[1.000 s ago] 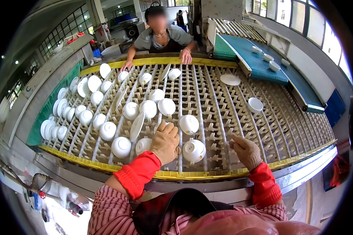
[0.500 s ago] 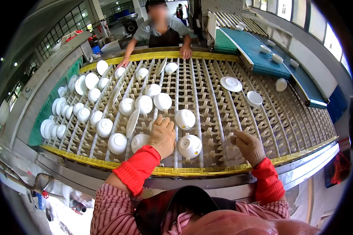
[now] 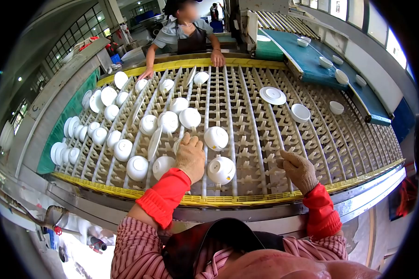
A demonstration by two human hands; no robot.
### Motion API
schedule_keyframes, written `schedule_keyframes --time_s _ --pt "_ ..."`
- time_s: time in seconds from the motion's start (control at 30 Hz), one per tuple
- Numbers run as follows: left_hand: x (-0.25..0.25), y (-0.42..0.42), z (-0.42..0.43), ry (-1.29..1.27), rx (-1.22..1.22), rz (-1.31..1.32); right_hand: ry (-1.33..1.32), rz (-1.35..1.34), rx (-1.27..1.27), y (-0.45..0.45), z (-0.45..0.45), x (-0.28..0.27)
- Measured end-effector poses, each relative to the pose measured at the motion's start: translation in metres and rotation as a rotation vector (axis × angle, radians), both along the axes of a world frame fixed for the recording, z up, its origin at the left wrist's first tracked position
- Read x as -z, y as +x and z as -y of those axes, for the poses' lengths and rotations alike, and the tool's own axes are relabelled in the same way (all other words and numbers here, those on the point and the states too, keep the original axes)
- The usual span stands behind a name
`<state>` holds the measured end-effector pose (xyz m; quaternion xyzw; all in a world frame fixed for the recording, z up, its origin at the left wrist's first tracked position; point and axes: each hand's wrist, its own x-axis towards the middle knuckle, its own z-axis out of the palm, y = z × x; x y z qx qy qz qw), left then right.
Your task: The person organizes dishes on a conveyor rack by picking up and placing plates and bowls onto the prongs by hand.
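My left hand [image 3: 190, 158], in a tan work glove, is curled over a white bowl [image 3: 177, 146] on the pegged rack conveyor [image 3: 251, 158]; most of that bowl is hidden behind the fingers. Left of it, a white plate [image 3: 155, 143] stands on edge, with an upturned bowl [image 3: 163, 167] below. Two upturned bowls, the upper [image 3: 216, 138] and the lower one with a small orange mark [image 3: 221, 170], rest just right of this hand. My right hand [image 3: 299, 172], also gloved, hovers over the rack's right part, its fingers partly extended, holding nothing.
Several bowls and plates fill the rack's left side. At right lie a plate [image 3: 273, 96] and two bowls, one [image 3: 300, 113] nearer. A blue-green belt [image 3: 312, 63] carries more bowls. Across the rack, a person [image 3: 184, 35] rests both hands near the yellow edge [image 3: 246, 62].
Bowls on the belt have advanced toward its lower end, and the tilted bowl there now sits on the rack. The rack's dishes appear shifted slightly left. My hands stay almost in place.
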<state>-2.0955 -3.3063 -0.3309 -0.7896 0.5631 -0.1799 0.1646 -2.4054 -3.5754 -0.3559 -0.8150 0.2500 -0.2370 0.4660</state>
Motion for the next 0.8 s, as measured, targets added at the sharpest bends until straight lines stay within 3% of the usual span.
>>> schedule_keyframes --time_s 0.8 --pt "0.021 0.011 0.017 -0.013 -0.107 0.093 0.074 0.061 -0.044 -0.027 0.030 0.009"
